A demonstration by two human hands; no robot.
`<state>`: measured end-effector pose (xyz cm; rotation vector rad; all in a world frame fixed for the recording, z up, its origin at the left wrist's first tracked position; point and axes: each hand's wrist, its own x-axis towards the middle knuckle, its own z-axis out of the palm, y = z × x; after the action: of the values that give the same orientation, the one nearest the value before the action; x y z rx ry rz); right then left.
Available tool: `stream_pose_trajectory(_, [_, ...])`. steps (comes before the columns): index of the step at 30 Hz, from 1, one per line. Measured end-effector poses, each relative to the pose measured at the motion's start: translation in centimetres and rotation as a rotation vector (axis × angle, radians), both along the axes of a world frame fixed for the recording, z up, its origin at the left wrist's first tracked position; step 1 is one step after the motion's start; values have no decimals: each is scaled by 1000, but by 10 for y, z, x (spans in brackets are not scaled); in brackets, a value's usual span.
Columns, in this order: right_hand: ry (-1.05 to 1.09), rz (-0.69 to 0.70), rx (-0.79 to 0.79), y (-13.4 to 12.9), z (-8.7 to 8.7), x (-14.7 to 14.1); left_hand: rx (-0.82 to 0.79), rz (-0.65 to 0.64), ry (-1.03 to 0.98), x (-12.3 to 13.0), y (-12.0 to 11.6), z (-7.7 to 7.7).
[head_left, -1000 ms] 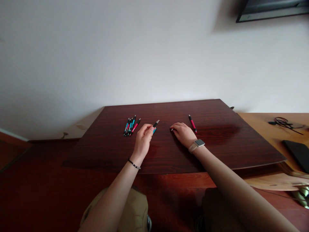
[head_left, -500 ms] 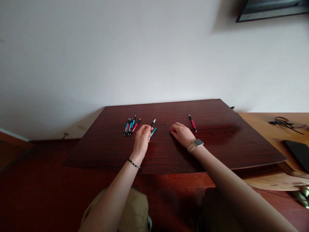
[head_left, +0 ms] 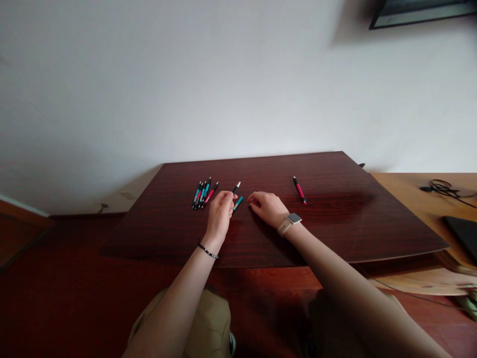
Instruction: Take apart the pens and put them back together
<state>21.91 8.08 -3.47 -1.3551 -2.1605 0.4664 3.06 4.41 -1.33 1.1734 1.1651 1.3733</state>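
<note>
My left hand (head_left: 220,211) is closed around a pen (head_left: 236,188) with a black grip and a silver tip, the tip pointing up and away. Just beyond its fingers is a teal pen barrel (head_left: 238,203); whether it touches the hand is unclear. My right hand (head_left: 269,206) is low over the table to the right of that barrel, fingers curved, a gap between thumb and forefinger, nothing visible in them. Left of my left hand lie several teal and pink pens (head_left: 203,194) with black ends. One pink pen (head_left: 299,190) lies apart on the right.
The dark wood table (head_left: 335,238) meets a white wall (head_left: 223,79). On the right, a lighter wooden desk (head_left: 398,191) holds a coiled black cable (head_left: 443,188) and a flat black device (head_left: 462,233). A screen (head_left: 421,12) hangs at the upper right.
My right hand has moved left, closer to my left hand and the teal barrel. My left hand keeps its hold on the pen. The view has shifted slightly.
</note>
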Motion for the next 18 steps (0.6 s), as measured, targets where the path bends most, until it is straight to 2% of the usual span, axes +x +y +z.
stream_pose_trajectory(8, [-45,-2,-14,-1,-2,-13,1,6,21,2,0,0])
stream_pose_trajectory(18, [75,52,-56,2,-6,-9,-4,-5,44,1,0,-1])
